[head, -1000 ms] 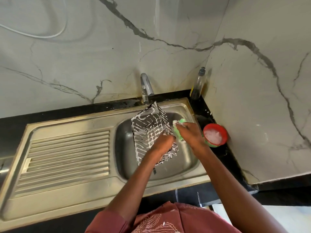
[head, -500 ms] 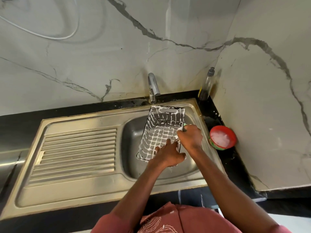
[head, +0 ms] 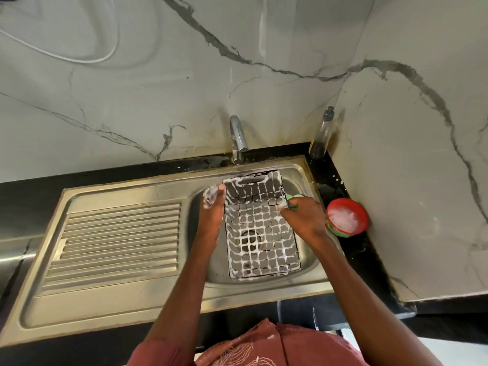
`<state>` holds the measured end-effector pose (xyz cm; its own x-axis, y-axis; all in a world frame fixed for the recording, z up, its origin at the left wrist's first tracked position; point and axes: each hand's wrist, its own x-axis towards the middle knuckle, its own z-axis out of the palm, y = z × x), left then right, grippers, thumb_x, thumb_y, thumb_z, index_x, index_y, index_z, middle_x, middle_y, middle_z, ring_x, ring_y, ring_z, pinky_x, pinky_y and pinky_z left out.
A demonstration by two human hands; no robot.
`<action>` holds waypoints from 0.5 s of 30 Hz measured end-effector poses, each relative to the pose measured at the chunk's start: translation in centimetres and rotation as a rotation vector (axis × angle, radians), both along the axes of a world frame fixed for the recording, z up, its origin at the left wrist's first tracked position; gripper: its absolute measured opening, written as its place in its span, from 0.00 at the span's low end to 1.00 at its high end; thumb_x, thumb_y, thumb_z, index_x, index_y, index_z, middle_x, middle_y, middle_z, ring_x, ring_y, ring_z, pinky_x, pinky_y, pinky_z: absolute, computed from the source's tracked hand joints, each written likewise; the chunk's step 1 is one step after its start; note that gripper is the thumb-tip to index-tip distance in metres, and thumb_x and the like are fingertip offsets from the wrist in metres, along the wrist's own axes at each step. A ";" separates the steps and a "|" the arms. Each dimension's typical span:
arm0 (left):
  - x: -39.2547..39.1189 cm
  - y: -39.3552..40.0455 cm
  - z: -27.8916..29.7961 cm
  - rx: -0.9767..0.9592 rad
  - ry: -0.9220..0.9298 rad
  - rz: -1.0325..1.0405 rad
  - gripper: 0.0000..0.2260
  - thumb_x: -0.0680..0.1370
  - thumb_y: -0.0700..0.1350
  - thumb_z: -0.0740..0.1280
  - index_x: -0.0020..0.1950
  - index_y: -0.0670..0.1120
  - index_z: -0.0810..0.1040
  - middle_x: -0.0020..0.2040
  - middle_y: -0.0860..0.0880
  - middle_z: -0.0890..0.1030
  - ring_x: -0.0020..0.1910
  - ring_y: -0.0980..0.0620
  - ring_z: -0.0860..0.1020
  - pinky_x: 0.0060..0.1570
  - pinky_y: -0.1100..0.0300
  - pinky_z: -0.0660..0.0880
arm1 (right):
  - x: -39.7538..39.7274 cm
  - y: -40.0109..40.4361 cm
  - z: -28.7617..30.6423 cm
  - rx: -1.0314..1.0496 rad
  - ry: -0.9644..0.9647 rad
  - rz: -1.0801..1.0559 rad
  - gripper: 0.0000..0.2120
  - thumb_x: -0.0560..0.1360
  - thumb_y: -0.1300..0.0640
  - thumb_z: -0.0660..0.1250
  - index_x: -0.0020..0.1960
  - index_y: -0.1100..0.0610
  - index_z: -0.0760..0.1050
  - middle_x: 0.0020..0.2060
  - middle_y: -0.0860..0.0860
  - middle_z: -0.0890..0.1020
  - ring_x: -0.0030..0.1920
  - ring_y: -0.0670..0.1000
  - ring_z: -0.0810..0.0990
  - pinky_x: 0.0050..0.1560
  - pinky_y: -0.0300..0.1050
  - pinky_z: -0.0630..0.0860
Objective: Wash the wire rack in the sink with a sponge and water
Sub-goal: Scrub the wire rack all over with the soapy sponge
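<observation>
From the head camera, looking down, the wire rack (head: 260,228) lies flat in the basin of the steel sink (head: 121,249), open side up and coated in white foam, with the drain showing through its mesh. Its far end sits just below the tap (head: 237,138).

The left hand (head: 214,207) rests against the rack's left wall, fingers straight and pointing away from the person, foam on the fingertips; it presses the side and curls round nothing.

The right hand (head: 303,217) is at the rack's right wall with its fingers curled round a green sponge (head: 290,199), of which only a small foamy corner shows past the knuckles. The sponge touches the rack's upper right edge.

The sink's ribbed draining board lies to the left of the basin. On the dark surface (head: 353,254) to the right of the sink stands a red tub (head: 347,217) holding white suds, near the right hand but apart from it. A clear bottle (head: 320,138) with a grey cap stands in the corner against the marbled wall.
</observation>
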<state>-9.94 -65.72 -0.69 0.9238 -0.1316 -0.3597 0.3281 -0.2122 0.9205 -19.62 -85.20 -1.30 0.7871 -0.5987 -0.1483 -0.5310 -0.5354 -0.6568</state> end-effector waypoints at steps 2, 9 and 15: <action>-0.3 0.3 -0.9 -0.131 0.257 -0.027 0.45 0.71 0.78 0.63 0.78 0.50 0.69 0.74 0.41 0.73 0.70 0.36 0.75 0.70 0.33 0.70 | 0.2 0.1 0.3 -0.021 -0.007 0.045 0.13 0.73 0.50 0.71 0.32 0.55 0.78 0.30 0.47 0.80 0.34 0.48 0.79 0.36 0.42 0.69; -0.7 0.7 -3.7 -0.351 0.418 0.111 0.39 0.70 0.76 0.69 0.74 0.55 0.75 0.71 0.38 0.78 0.65 0.34 0.80 0.59 0.29 0.77 | 0.8 0.1 2.4 -0.067 -0.089 0.181 0.11 0.75 0.49 0.73 0.36 0.50 0.79 0.32 0.44 0.78 0.36 0.43 0.78 0.38 0.41 0.71; -0.4 -0.1 -1.6 -0.499 0.367 0.175 0.28 0.82 0.68 0.56 0.66 0.48 0.79 0.51 0.44 0.88 0.48 0.44 0.88 0.48 0.42 0.82 | 0.9 0.6 4.1 -0.239 -0.435 -0.135 0.10 0.77 0.62 0.71 0.56 0.53 0.84 0.55 0.51 0.85 0.49 0.48 0.85 0.46 0.36 0.79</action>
